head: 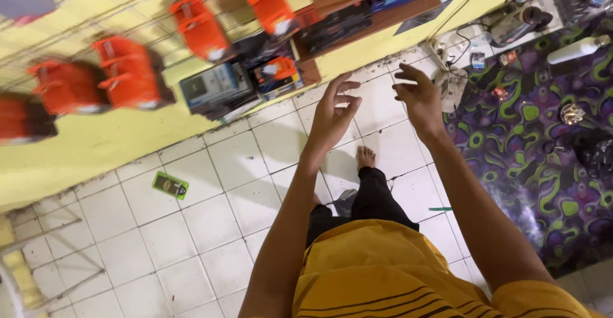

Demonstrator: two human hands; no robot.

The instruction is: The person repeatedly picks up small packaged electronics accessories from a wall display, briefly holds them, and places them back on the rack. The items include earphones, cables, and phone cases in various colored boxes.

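A: Nearest you, both arms stretched out. Left hand [332,117] at 12 o'clock, fingers spread, holding nothing.
B: Right hand [418,98] at 1 o'clock, loosely curled, empty too. Beyond them at 11, the dark boxes [217,88] lean against the yellow wall [96,142], likely propped for display.

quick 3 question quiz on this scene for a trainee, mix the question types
1. True or false: both hands are empty.
2. What lies on the white floor tiles to the person's left? A) a small green packet B) a red cup C) a spoon
3. Fill in: the boxes on the yellow wall are ____ in colour.

Key:
1. True: left hand and right hand hold nothing, fingers spread.
2. A: green packet.
3. Orange: orange boxes.
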